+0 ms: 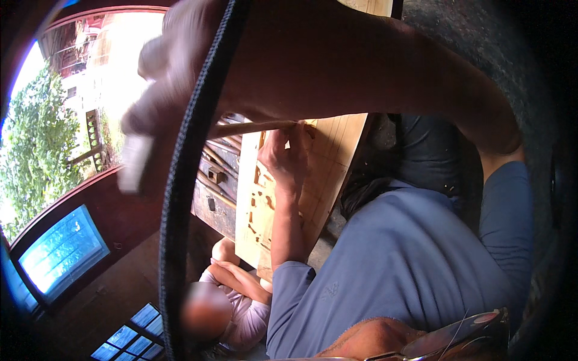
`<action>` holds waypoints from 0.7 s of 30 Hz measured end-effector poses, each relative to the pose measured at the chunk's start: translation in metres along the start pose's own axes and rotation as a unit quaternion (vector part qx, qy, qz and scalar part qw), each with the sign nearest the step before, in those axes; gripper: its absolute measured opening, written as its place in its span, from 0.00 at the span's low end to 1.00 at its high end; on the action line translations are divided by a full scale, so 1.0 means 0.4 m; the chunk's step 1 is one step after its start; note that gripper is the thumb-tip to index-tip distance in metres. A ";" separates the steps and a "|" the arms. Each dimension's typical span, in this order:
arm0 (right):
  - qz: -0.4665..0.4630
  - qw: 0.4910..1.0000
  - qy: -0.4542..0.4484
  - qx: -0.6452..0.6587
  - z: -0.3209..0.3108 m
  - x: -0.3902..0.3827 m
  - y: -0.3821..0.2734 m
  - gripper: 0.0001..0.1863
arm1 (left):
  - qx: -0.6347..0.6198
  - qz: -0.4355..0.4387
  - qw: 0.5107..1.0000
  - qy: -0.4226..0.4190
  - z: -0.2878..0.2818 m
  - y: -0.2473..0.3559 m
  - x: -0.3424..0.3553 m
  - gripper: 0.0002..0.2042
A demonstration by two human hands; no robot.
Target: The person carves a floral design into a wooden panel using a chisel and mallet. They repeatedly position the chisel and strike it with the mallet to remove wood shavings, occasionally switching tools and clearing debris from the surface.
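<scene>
My left hand (pixel 284 161) rests on a pale wooden board (pixel 328 157) with carved hollows and drawn lines. Its fingers are closed at the tapered end of a thin brown rod (pixel 253 127), whose other end passes behind a black cord; the kind of tool does not show. My right arm reaches across the top of the view, close to the camera. At its end my right hand (pixel 171 84) is smeared by motion, and I cannot make out whether it holds anything.
A dark bench (pixel 217 207) beside the board bears several slender tools (pixel 224 157). Another person (pixel 241 307) sits by the board's end with forearms crossed. The black braided cord (pixel 191 129) hangs across the view. Windows (pixel 63 256) and a bright opening with greenery (pixel 39 138) are on the left.
</scene>
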State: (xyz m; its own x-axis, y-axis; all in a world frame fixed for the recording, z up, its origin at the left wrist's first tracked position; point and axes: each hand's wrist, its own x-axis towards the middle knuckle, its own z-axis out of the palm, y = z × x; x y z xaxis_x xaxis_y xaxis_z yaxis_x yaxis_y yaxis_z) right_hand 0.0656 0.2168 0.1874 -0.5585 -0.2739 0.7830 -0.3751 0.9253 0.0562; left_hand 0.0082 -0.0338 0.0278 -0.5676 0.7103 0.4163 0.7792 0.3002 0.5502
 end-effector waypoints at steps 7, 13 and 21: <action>0.019 1.000 0.012 0.008 0.006 -0.012 0.002 0.11 | -0.071 -0.043 0.996 0.036 0.039 0.003 -0.015 0.10; 0.027 0.988 0.053 -0.140 -0.027 -0.038 -0.057 0.16 | -0.359 -0.052 0.927 0.093 0.077 0.051 0.016 0.18; 0.570 0.805 0.125 0.107 -0.153 -0.362 -0.077 0.20 | -0.192 0.164 0.966 -0.052 0.127 0.188 0.125 0.23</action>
State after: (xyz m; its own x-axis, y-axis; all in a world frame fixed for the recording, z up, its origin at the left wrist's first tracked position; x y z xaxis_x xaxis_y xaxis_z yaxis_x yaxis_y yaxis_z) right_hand 0.2033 0.2439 0.1101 -0.4742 0.8070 0.3521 0.1415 0.4646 -0.8742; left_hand 0.0521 0.0565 0.0534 -0.2614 0.7929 0.5504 0.7451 -0.1967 0.6373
